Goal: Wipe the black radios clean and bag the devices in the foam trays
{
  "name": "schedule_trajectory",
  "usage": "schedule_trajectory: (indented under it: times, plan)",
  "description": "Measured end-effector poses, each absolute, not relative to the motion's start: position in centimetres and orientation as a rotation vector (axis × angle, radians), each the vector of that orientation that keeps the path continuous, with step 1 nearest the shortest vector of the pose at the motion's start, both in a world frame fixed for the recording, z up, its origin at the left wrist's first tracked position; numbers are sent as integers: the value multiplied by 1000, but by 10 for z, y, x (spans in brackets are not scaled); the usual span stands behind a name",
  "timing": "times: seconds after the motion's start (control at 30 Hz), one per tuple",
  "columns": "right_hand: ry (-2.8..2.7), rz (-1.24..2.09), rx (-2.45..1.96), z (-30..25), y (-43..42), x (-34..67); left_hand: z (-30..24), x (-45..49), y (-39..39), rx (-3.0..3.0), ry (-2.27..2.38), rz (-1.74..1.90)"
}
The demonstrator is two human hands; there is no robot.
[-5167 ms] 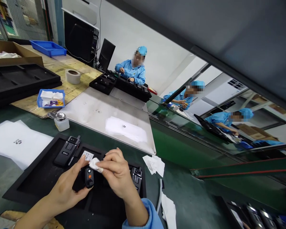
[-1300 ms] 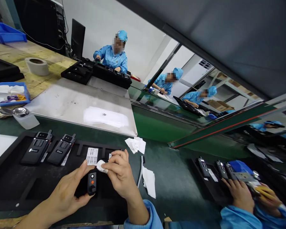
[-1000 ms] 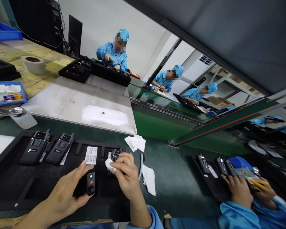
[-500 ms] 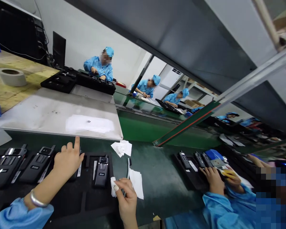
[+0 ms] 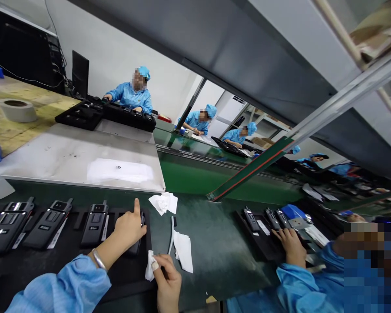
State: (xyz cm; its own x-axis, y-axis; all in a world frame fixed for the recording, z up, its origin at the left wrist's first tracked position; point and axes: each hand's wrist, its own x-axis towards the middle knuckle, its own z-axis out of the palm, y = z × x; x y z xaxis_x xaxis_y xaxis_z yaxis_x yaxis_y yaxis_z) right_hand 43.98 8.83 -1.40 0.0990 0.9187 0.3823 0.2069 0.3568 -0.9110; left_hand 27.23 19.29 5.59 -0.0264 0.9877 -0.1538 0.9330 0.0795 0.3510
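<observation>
My left hand (image 5: 129, 228) is over the rightmost two-way radio (image 5: 137, 245) in the black foam tray (image 5: 117, 278), covering most of it. Its index finger points away from me, the thumb is apart and the other fingers are curled; contact with the radio is hard to make out. Three more radios lie face-down to the left, among them a radio marked Riton (image 5: 94, 225). Just beyond the tray's right edge, my right hand (image 5: 167, 278) pinches a crumpled white wipe (image 5: 149, 266) between thumb and fingers.
Crumpled white paper (image 5: 164, 203), a folded white sheet (image 5: 183, 252) and a thin grey stick (image 5: 171, 237) lie on the green bench. At right, a co-worker's hand (image 5: 291, 245) is at another tray of radios (image 5: 263, 243). A slanted green post (image 5: 247, 169) rises behind.
My left hand has moved right, from the third radio to the rightmost one, uncovering the third. My right hand still holds the wipe. The co-worker at right has shifted an arm.
</observation>
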Motion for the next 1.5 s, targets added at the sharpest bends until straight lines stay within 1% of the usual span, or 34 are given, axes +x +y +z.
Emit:
schedule_trajectory:
  times: [0.1,0.2,0.27,0.37,0.43,0.6,0.67,0.77,0.93,1.03,1.13,1.3,1.5]
  plan:
    - [-1344,743,-1117,-16,92,449,63,263,186,1890,1955,301]
    - [-1304,719,-1110,-9,102,461,67,248,162,1941,1809,462]
    - [-1305,708,-1103,2,109,470,62,235,139,1995,1651,663]
    - [-1379,686,-1025,29,118,474,47,216,109,2025,1388,1094]
    - [-1490,637,-931,51,121,468,38,209,95,2032,1329,1194]
    - [-2037,528,-812,98,124,431,30,205,84,2081,1312,1207]
    - [-2260,494,-807,110,125,416,31,204,85,2114,1299,1226]
    - [-2424,415,-818,118,131,402,33,203,86,2168,1280,1251]
    - [-2462,289,-915,110,154,399,34,209,85,2293,1218,1306]
    - [-2299,396,-982,103,165,408,35,212,84,2295,1183,1296]
    - [-2103,536,-942,105,159,414,34,210,85,2231,1239,1280]
    - [-2366,617,-809,116,138,409,30,205,89,2210,1237,1265]
    - [-2362,585,-936,103,147,434,27,204,86,2179,1290,1270]
